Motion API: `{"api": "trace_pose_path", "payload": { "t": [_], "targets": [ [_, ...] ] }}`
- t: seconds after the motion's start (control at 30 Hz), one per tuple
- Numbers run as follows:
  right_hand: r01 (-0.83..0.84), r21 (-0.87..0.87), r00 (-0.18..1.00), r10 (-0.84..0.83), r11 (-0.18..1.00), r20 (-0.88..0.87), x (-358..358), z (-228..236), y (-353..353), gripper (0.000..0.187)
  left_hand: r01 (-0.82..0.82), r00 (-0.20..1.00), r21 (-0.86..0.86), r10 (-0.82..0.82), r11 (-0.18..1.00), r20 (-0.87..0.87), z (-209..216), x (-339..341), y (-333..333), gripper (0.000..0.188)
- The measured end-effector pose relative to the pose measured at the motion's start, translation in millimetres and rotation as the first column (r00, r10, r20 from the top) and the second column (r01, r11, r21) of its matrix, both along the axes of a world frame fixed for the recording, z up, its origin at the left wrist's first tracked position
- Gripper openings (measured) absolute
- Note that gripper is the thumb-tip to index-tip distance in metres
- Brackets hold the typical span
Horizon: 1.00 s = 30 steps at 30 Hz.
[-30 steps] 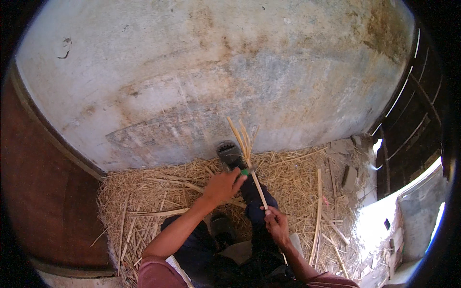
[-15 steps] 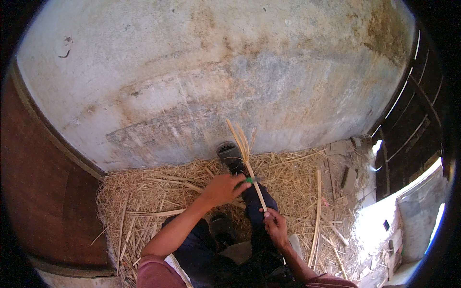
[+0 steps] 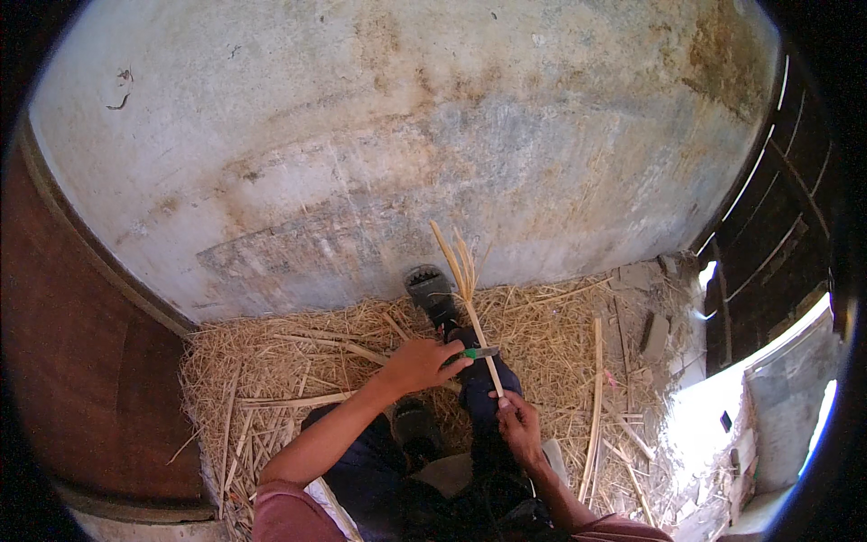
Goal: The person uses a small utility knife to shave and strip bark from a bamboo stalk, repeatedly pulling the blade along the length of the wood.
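My left hand [image 3: 422, 363] is closed around the green handle of a small knife [image 3: 487, 352]. Its blade lies across a pale wooden strip [image 3: 479, 322], a little above my right hand [image 3: 517, 421]. The fingers of that right hand pinch the strip's near end. From there the strip slants up and away, and its far end fans out into several thin split slivers and curls. Strip and knife are over my dark-trousered right leg, with a dark sandal [image 3: 428, 287] on the foot beyond.
Straw-like shavings [image 3: 551, 334] cover the floor, with longer strips [image 3: 595, 406] at the right and left. A stained plaster wall [image 3: 379, 163] rises just ahead. A brown panel [image 3: 99, 361] stands at the left; a block [image 3: 656, 335] lies at the right.
My left hand and the knife have come down along the strip toward my right hand. The blade shows more clearly now. My right hand keeps its hold, nearly still.
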State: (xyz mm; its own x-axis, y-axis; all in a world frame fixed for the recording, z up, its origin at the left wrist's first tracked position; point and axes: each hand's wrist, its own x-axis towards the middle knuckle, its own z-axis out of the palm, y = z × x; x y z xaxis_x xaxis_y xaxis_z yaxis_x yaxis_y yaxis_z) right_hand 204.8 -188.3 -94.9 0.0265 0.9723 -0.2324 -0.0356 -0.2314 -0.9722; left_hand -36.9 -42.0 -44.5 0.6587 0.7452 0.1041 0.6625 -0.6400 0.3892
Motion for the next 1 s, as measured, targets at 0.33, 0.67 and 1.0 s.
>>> {"api": "trace_pose_path", "payload": {
  "t": [0.33, 0.67, 1.0],
  "targets": [
    [0.016, -0.009, 0.998, -0.017, 1.000, -0.068, -1, -4, 1, 0.031, -0.197, 0.980, 0.113, 0.193, 0.974, 0.046, 22, -5, 22, 0.045],
    [0.031, -0.005, 0.999, -0.031, 1.000, -0.039, 0, -10, 5, 0.034, -0.219, 0.975, 0.075, 0.216, 0.973, 0.049, 6, 2, 24, 0.051],
    [0.023, 0.026, 1.000, -0.023, 0.999, 0.009, 1, -5, 0, 0.029, 0.027, 0.995, 0.117, -0.038, 0.993, 0.088, 5, 12, 7, 0.046]
  ]
}}
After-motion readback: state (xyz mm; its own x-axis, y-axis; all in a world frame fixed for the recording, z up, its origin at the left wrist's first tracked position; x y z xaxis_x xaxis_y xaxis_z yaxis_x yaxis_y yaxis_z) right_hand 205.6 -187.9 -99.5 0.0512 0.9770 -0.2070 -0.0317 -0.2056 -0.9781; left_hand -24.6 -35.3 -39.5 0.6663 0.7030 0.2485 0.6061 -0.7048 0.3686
